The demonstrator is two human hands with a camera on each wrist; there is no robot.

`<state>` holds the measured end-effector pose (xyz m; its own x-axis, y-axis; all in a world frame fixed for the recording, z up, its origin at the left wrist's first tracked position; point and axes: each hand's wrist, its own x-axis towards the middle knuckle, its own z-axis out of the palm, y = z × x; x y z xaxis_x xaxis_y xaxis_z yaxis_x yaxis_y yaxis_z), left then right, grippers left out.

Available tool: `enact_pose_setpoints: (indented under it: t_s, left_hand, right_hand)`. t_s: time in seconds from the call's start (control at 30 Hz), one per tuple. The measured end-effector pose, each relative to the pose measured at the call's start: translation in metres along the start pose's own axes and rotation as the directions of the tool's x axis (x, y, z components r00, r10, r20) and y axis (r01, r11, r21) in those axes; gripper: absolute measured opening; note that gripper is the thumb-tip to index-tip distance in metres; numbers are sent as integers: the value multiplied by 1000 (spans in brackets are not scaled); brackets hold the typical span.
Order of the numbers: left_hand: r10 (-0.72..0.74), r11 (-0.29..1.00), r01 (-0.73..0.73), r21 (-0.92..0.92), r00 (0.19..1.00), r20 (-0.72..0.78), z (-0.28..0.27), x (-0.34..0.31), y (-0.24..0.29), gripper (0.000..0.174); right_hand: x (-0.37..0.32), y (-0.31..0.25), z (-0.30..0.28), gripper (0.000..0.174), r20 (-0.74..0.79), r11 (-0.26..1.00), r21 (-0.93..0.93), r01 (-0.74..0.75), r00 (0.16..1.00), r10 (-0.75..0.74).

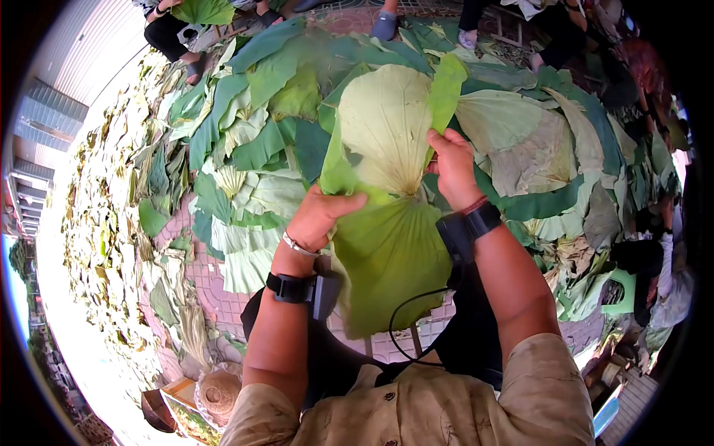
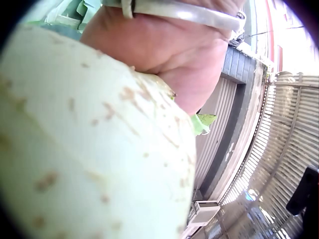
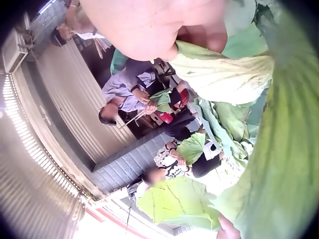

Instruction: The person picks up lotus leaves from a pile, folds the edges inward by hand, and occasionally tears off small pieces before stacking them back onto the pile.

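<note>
A large lotus leaf (image 1: 390, 260) is stretched between both hands over the person's lap, its upper part pale and its lower part yellow-green. The left hand (image 1: 316, 215) grips its left edge, thumb lying across the front. On the other side, the right hand (image 1: 454, 167) pinches the right edge between thumb and fingers, where a bright green strip folds upward. Brown-flecked pale leaf surface (image 2: 99, 149) fills much of the left wrist view and hides the left fingers. In the right wrist view, the leaf (image 3: 224, 74) runs from the curled right fingers.
A broad pile of lotus leaves (image 1: 260, 141) spreads ahead on the brick paving (image 1: 204, 260). Drier leaves (image 1: 111, 245) cover the ground at left. A straw hat (image 1: 218, 394) lies at lower left, a green stool (image 1: 621, 290) at right. Other people (image 3: 129, 84) sit beyond the pile, handling leaves.
</note>
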<state>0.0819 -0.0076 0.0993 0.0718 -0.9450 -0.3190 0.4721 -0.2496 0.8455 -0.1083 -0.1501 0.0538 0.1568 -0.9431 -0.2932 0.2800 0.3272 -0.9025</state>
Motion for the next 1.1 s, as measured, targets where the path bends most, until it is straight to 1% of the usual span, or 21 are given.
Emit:
enact_pose_setpoints:
  t_s: [0.07, 0.17, 0.23, 0.33, 0.37, 0.53, 0.63, 0.73, 0.83, 0.93, 0.97, 1.0, 1.03, 1.07, 1.1]
  left_hand:
    - [4, 1000, -4, 4, 1000, -3, -1, -2, 2, 31]
    - [-25, 1000, 25, 14, 1000, -3, -12, -3, 1, 31]
    - [-31, 999, 31, -17, 999, -10, -14, -3, 0, 30]
    - [-14, 1000, 14, 13, 1000, 0, -16, -6, 2, 31]
    - [-10, 1000, 10, 18, 1000, -19, -16, -5, 2, 31]
    - [22, 999, -19, 34, 995, -99, -15, 1, -4, 32]
    - [91, 996, -89, 20, 980, -176, -10, 5, -9, 26]
    - [86, 995, -92, -26, 979, -184, -7, 4, -5, 27]
    - [125, 992, -120, 34, 976, -177, -12, 6, -8, 28]
    - [249, 963, -208, 170, 928, -278, -34, 18, -25, 43]
    - [450, 832, -216, 512, 802, -393, -41, 22, -30, 49]
    - [654, 607, -122, 786, 639, -406, -40, 22, -26, 55]
    - [827, 326, 55, 944, 468, -313, -38, 21, -22, 61]
    - [846, 254, 118, 960, 454, -280, -33, 16, -22, 73]
    - [804, 276, -19, 961, 552, -220, -24, 13, -19, 74]
  right_hand:
    - [3, -7, -5, 14, -28, 999, 51, -5, 1000, 6]
    - [16, -3, -18, 15, 3, 998, 54, 20, 1000, -20]
    - [20, -9, -23, 15, -31, 998, 53, 33, 999, -32]
    - [23, -21, -29, 17, -64, 996, 62, 61, 996, -57]
    - [23, -25, -31, 17, -73, 995, 63, 73, 995, -68]
    - [20, -42, -37, 17, -5, 995, 43, 93, 996, -93]
    - [15, -48, -33, 17, 26, 995, 50, 88, 996, -89]
    - [12, -48, -31, 17, 75, 996, 35, 82, 994, -84]
    - [10, -46, -30, 18, 98, 997, -3, 77, 992, -77]
    - [5, -44, -24, 18, 121, 997, -24, 76, 990, -73]
    - [3, -43, -22, 18, 129, 997, -28, 76, 989, -72]
    - [3, -41, -21, 18, 144, 997, -40, 64, 988, -57]
    - [3, -38, -20, 18, 158, 997, -53, 54, 986, -45]
    - [3, -36, -18, 18, 174, 997, -65, 43, 984, -31]
    - [0, -35, -14, 18, 186, 997, -69, 37, 982, -23]
